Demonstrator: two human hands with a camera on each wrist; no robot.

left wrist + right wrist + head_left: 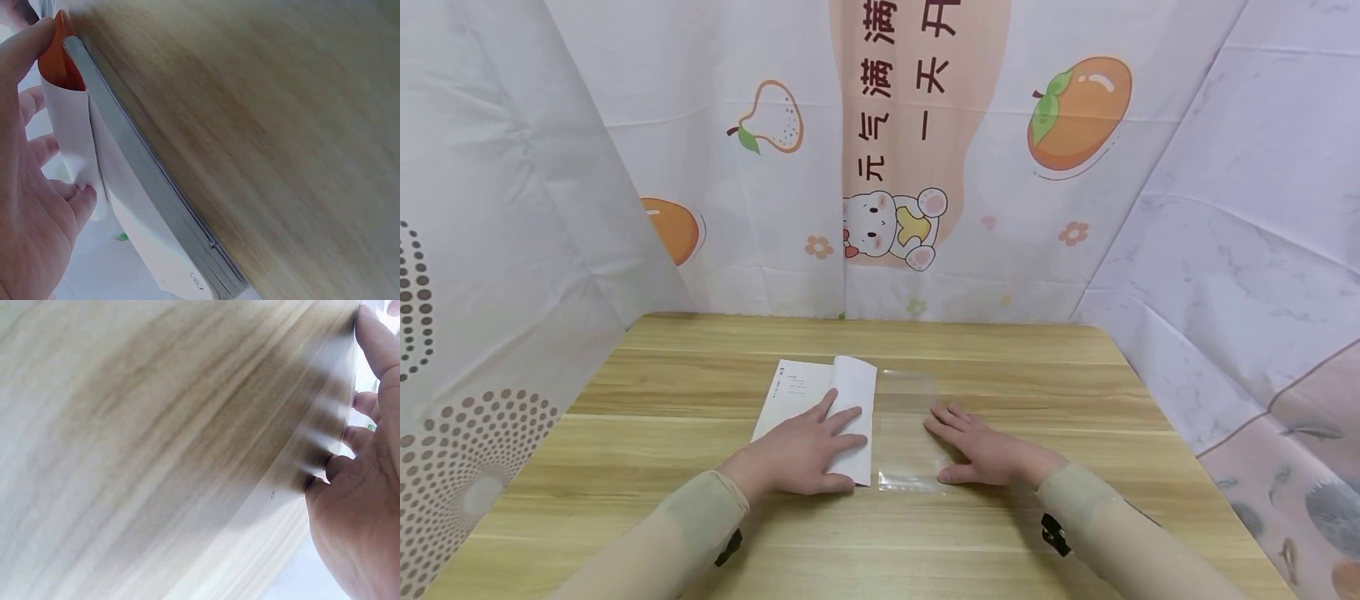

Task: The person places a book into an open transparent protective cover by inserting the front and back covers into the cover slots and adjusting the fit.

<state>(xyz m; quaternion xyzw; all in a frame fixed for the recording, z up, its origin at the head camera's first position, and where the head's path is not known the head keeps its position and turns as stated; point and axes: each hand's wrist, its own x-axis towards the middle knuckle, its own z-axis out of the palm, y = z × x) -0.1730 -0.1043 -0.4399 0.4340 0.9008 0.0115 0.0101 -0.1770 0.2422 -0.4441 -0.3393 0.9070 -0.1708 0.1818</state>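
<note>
On the table lies a book (797, 390), open at a page with a few lines of small print. A white cover flap (854, 385) folds over its right part, and my left hand (801, 454) presses on that flap with spread fingers. The left wrist view shows the book's page edges (144, 162) and an orange surface (57, 65) inside the curled flap, near the thumb. Right of the book, a clear plastic sheet (906, 433) lies flat. My right hand (988, 452) rests at its right edge, fingers extended, thumb near the lower corner.
The wood-grain table (865, 542) extends around both hands. Behind it hangs a white curtain (760, 208) printed with fruit and a cartoon animal. More patterned cloth stands at the left (550, 208) and right (1240, 208) sides.
</note>
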